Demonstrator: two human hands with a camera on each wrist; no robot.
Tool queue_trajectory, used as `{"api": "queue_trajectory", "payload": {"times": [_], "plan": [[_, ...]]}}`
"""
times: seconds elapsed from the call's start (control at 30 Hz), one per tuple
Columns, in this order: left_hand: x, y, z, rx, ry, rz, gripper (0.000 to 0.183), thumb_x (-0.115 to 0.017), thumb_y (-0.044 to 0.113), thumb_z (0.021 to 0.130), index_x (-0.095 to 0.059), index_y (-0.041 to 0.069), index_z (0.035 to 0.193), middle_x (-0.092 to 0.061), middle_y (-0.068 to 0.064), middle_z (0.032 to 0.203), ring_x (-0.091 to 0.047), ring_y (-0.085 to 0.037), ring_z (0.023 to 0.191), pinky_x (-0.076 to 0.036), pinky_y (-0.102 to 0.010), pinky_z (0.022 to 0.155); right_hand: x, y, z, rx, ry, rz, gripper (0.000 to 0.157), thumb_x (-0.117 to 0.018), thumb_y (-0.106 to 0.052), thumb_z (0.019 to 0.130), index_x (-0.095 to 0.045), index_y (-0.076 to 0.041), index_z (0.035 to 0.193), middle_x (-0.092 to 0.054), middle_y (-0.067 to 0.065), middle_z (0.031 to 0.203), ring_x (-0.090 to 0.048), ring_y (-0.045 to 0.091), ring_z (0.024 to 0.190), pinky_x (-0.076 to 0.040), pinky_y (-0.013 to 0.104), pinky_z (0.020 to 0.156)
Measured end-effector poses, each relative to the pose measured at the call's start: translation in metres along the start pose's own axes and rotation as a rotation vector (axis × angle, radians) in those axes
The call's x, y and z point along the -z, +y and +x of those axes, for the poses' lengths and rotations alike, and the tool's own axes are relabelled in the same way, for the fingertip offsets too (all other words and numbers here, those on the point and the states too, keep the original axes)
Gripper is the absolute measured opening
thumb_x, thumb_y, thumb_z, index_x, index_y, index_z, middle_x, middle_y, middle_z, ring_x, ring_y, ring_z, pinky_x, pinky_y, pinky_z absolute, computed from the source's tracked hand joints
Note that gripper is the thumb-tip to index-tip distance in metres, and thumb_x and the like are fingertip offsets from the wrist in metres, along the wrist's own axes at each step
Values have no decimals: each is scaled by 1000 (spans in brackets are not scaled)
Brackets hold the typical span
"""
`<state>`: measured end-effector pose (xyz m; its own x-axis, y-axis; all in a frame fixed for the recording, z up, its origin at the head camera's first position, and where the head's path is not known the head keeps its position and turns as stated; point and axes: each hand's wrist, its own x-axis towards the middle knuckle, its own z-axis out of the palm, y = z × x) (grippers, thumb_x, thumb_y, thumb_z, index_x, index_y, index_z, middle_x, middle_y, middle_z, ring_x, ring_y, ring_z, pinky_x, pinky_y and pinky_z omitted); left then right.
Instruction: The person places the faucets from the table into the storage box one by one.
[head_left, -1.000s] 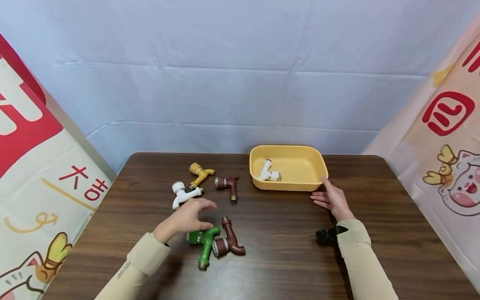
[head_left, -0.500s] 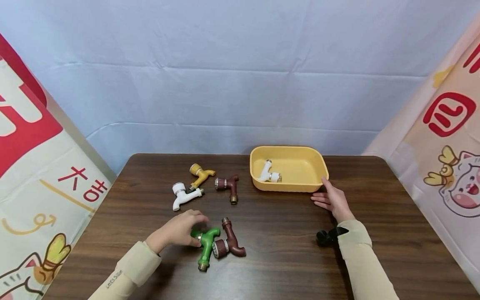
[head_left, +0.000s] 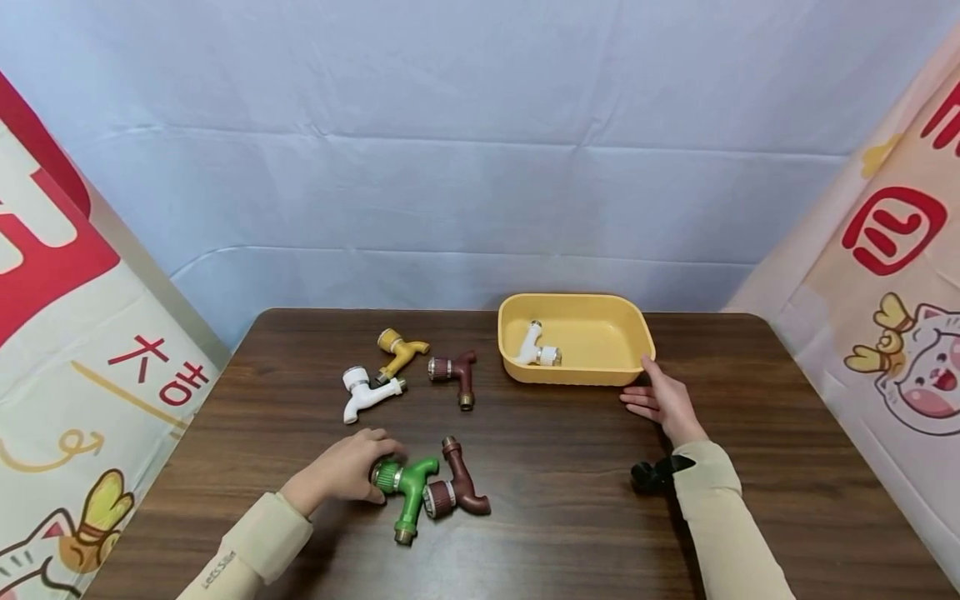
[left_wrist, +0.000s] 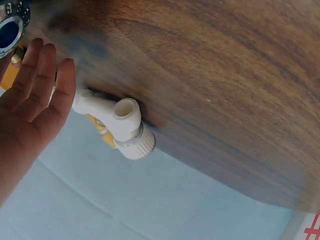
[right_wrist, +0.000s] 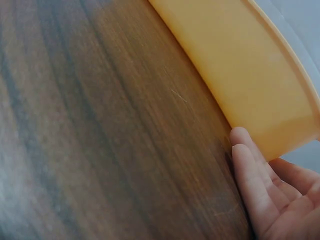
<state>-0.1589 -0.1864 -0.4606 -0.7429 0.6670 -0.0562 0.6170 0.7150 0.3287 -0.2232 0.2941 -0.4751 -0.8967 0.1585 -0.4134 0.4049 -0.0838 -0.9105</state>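
Observation:
In the head view my left hand point(head_left: 345, 471) is at the ribbed knob of a green tap point(head_left: 408, 492), thumb and fingers to either side of it. In the left wrist view several fingers point(left_wrist: 62, 92) are fairly straight, and the knob's round end point(left_wrist: 11, 30) shows past them. A maroon tap point(head_left: 461, 487) lies right against the green one. My right hand point(head_left: 667, 404) rests at the near right corner of a yellow plastic basin point(head_left: 577, 375), fingers extended along its outer wall and thumb at the corner. One white tap point(head_left: 531, 346) lies inside the basin.
Farther back on the wooden table point(head_left: 555, 483) lie a yellow tap point(head_left: 402, 350), a second white tap point(head_left: 367, 396) and another maroon tap point(head_left: 459, 375). A black strap point(head_left: 656, 473) is on the right wrist. Pale cloth point(head_left: 480, 167) hangs behind the table.
My left hand has come down and leftward from above the green tap to its knob end. The right hand stays at the basin's corner, and the taps lie as before.

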Motion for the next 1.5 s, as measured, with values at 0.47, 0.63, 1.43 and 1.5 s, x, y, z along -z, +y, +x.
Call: {"api": "queue_trajectory", "payload": {"times": [0.47,0.63,1.43,1.5], "plan": [[-5,-6,-3,3,-7,-45,39,-81,12,57,-61,15,90,-56,9,85,-51,-9,79,-46,-31,67,-1,0,-1,3,-8,-7,84,-47,-55,89,-15,-4,147,-65,0,75,-67,11,69,-54,27,68],[-3,-6,-4,-10,4,-75,38,-82,11,57,-62,14,89,-57,8,85,-52,-8,78,-46,-30,66,-2,-1,-2,7,-9,-9,83,-46,-55,89,-15,-3,146,-65,0,74,-67,11,68,-54,27,67],[4,-7,-4,-104,109,-246,37,-83,11,61,-63,11,92,-60,6,88,-55,-7,77,-49,-30,69,0,-1,-2,6,-11,-10,84,-47,-56,88,-17,-3,146,-65,-1,73,-67,11,69,-53,27,67],[6,-7,-4,-112,124,-254,37,-83,11,61,-64,9,92,-60,5,87,-55,-7,76,-48,-30,68,0,0,-2,7,-12,-9,85,-47,-57,88,-17,-3,146,-65,-1,73,-67,10,69,-53,26,67]]}}
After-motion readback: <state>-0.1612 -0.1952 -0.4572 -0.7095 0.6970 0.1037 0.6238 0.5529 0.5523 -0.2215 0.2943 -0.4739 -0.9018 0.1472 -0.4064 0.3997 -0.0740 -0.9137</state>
